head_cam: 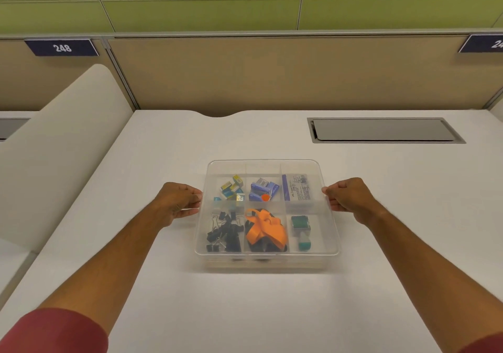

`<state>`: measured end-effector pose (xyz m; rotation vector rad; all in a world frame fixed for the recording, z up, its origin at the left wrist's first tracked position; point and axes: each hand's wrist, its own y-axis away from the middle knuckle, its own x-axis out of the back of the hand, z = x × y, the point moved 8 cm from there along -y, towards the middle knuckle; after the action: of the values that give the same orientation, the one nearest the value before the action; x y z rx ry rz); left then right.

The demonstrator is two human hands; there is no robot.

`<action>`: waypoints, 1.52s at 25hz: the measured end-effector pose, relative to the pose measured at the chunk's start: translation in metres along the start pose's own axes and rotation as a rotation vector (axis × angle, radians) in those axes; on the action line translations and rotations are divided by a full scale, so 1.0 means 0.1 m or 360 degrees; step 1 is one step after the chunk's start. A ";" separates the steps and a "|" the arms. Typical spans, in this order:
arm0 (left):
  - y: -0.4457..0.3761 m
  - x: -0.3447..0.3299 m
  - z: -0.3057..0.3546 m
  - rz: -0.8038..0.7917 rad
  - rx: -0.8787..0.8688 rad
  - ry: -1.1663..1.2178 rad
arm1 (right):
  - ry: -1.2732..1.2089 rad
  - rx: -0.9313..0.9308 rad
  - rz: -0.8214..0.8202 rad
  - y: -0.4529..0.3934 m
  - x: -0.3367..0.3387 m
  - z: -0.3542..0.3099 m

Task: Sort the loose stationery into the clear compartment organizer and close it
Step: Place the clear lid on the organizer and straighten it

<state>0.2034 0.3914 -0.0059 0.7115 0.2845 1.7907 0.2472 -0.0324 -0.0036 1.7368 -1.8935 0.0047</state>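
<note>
The clear compartment organizer (268,258) sits mid-desk with its clear lid (318,167) over it. My left hand (178,201) pinches the lid's left edge; my right hand (345,197) pinches its right edge. Seen through the lid: small yellow-blue boxes (231,188) at back left, blue staple boxes (262,189) at back middle, a labelled packet (296,190) at back right. Black binder clips (224,233) fill the front left, an orange lanyard (265,230) the front middle, a green stamp (300,230) the front right.
The white desk (245,312) spreads all around the box. A grey cable hatch (383,130) lies flush at the back right. A cream divider panel (54,146) rises on the left, and a tan partition (272,75) backs the desk.
</note>
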 end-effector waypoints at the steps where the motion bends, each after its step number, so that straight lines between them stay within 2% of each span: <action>1: -0.05 -0.01 0.05 0.0041 -0.0034 -0.0015 | 0.0008 0.0008 0.0059 -0.05 0.00 -0.03; 7: -0.26 -0.07 0.24 0.0146 -0.0182 -0.0155 | 0.0161 0.0005 0.0145 -0.27 0.00 -0.20; 15: -0.42 -0.10 0.19 0.0017 -0.0018 -0.0161 | 0.0303 0.0050 0.0109 -0.32 -0.03 -0.24; 21: -0.47 -0.16 0.19 -0.0105 -0.0007 -0.0135 | 0.0179 -0.0114 -0.0132 -0.39 -0.04 -0.18; 24: -0.52 -0.22 0.27 -0.0156 -0.0043 -0.0027 | 0.0048 -0.0054 0.0001 -0.48 -0.06 -0.24; 27: -0.61 -0.25 0.39 -0.0068 -0.0055 0.0158 | -0.0064 -0.0044 0.0103 -0.63 -0.12 -0.31; 32: -0.78 -0.29 0.45 0.0035 0.0033 0.0257 | -0.0091 -0.0136 0.0129 -0.80 -0.17 -0.30; 38: -0.91 -0.31 0.41 0.0012 0.0160 0.0268 | -0.0192 -0.0305 0.0040 -0.86 -0.18 -0.22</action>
<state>0.3043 0.3873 -0.0313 0.6337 0.4881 1.8565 0.3348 -0.0212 -0.0231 1.6157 -1.9316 -0.2692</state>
